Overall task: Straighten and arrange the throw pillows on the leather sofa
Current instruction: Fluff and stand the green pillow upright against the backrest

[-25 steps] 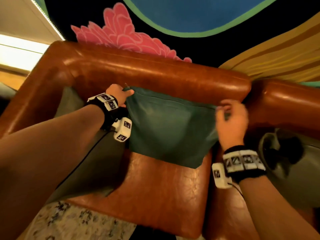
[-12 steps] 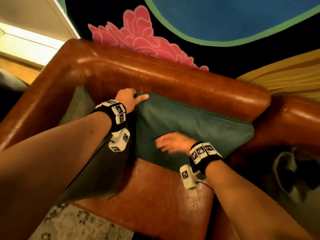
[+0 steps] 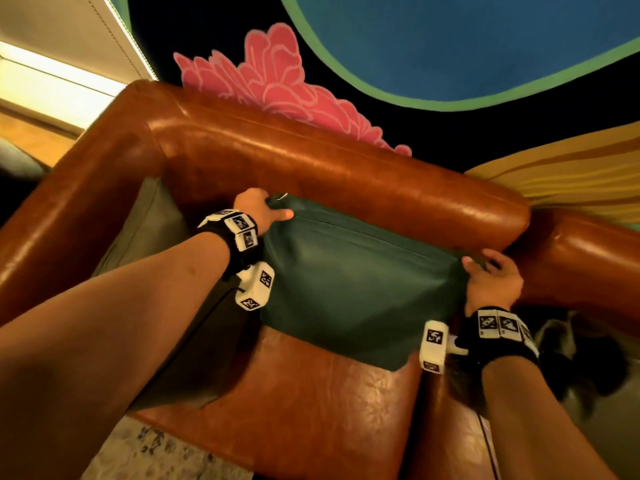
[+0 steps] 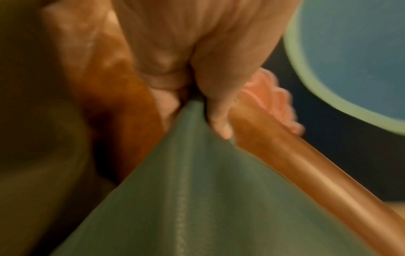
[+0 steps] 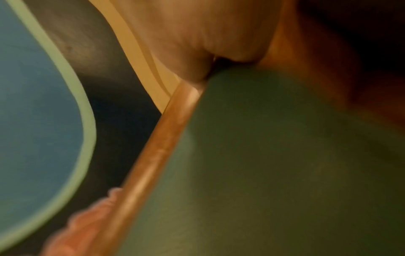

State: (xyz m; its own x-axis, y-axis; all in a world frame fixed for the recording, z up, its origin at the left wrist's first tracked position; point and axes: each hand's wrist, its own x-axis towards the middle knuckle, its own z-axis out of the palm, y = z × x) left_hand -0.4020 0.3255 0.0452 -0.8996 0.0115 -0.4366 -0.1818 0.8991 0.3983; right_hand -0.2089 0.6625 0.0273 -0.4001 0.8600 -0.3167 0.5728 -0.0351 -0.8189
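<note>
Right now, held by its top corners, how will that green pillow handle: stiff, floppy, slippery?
Probably floppy: the green pillow stretches and creases between the left hand and right hand. Likely light, since pinches hold it. Its smooth leather-like cover may slide against the sofa backrest.

A wall mural (image 3: 450, 46) with a pink flower (image 3: 277, 81), blue oval and yellow bands rises beyond the hands. A floral rug (image 3: 156, 452) lies below the left forearm.

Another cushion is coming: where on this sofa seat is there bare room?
Bare seat leather lies in front of the green pillow, right of the dark cushion by the armrest. Along the backrest it is crowded: the pillow fills it.
</note>
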